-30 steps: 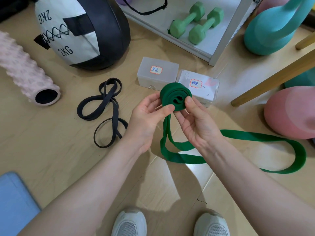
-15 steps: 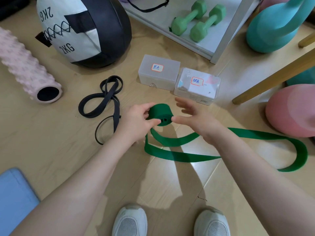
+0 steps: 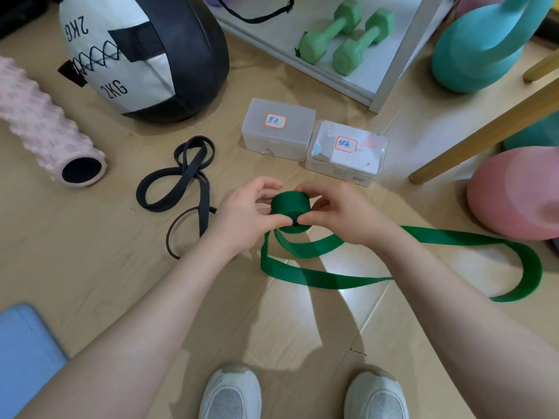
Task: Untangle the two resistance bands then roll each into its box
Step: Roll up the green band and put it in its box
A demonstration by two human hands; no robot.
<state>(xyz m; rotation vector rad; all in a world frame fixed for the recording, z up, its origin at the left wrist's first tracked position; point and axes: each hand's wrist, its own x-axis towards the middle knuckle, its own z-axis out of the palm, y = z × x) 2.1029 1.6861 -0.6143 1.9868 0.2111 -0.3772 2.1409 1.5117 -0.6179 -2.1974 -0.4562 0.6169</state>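
A green resistance band (image 3: pixel 332 278) is partly wound into a tight roll (image 3: pixel 289 204) low over the floor. My left hand (image 3: pixel 242 214) and my right hand (image 3: pixel 335 213) pinch that roll from either side. The band's loose length trails right in a long loop. A black band (image 3: pixel 184 182) lies apart on the floor to the left, twisted into loops. Two lidded translucent boxes stand just beyond my hands: the left box (image 3: pixel 278 128) and the right box (image 3: pixel 348 152), each with a handwritten label.
A black-and-white 2KG ball (image 3: pixel 142 55) and a pink foam roller (image 3: pixel 45 125) sit at the left. Green dumbbells (image 3: pixel 348 37) rest on a low shelf. Teal (image 3: pixel 481 46) and pink (image 3: pixel 517 192) kettlebells and a wooden leg (image 3: pixel 484 137) crowd the right. A blue mat (image 3: pixel 24 352) lies lower left.
Both hands lowered the green roll from chest height toward the floor and turned it on its side. More band is wound on, and the trailing loop has drawn in slightly.
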